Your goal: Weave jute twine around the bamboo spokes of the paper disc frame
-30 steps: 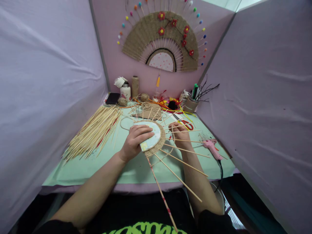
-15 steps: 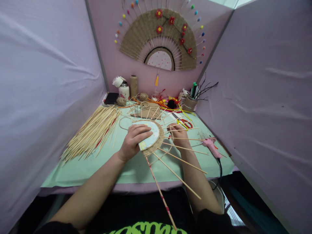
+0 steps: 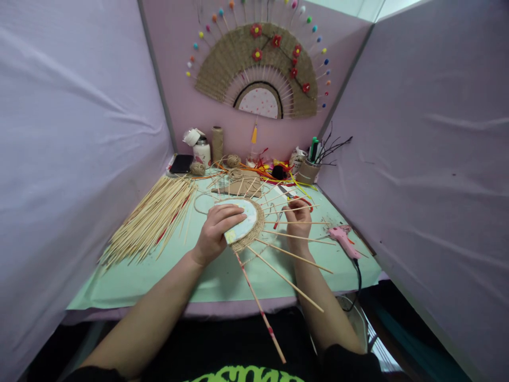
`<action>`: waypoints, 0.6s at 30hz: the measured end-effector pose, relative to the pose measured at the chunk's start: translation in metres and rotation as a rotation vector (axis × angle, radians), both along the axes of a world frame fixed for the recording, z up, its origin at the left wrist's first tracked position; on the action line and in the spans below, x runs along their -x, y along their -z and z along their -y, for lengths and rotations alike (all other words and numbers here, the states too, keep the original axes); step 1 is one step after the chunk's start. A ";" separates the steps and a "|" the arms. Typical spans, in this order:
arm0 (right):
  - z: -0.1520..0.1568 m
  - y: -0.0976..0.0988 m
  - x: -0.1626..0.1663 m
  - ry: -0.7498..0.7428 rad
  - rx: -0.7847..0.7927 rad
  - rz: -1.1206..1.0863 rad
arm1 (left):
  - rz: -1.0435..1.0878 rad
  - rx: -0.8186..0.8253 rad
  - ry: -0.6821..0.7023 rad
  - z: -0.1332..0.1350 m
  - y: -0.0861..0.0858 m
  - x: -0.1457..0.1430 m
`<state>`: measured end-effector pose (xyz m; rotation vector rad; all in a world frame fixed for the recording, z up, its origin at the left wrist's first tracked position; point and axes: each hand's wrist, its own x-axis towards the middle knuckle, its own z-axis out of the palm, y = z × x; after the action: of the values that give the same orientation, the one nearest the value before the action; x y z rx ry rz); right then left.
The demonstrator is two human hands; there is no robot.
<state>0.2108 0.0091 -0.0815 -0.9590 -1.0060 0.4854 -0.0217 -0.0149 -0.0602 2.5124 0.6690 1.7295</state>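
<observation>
My left hand lies over a half-round fan piece with a pale paper centre and a rim of woven jute twine, its fingers curled round the near edge. Thin wooden skewers stick out of the rim like spokes toward the right and toward me. My right hand is among those skewers, fingers pinched together on something I cannot make out, probably the twine strand. Red-handled scissors lie just behind that hand.
A big pile of loose bamboo skewers covers the left of the green mat. A pink glue gun lies at right with its cord over the edge. Twine balls, a spool, a bottle, a phone and a pen cup line the back. A finished fan hangs on the wall.
My right hand has shifted a little farther back and right among the skewers. The left hand stays on the fan piece, and the view has tilted slightly.
</observation>
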 end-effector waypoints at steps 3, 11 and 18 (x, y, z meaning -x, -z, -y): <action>0.007 0.000 -0.001 0.286 -0.168 0.255 | 0.009 0.029 0.004 0.000 -0.002 0.000; 0.021 -0.010 0.005 0.377 -0.329 0.666 | 0.008 0.033 0.084 -0.001 -0.001 -0.001; 0.020 -0.010 0.009 0.398 -0.265 0.678 | 0.009 0.075 0.118 0.001 -0.004 -0.003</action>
<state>0.2019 -0.0113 -0.0719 -1.0703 -1.3941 -0.3299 -0.0184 -0.0156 -0.0562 2.4390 0.5623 1.6445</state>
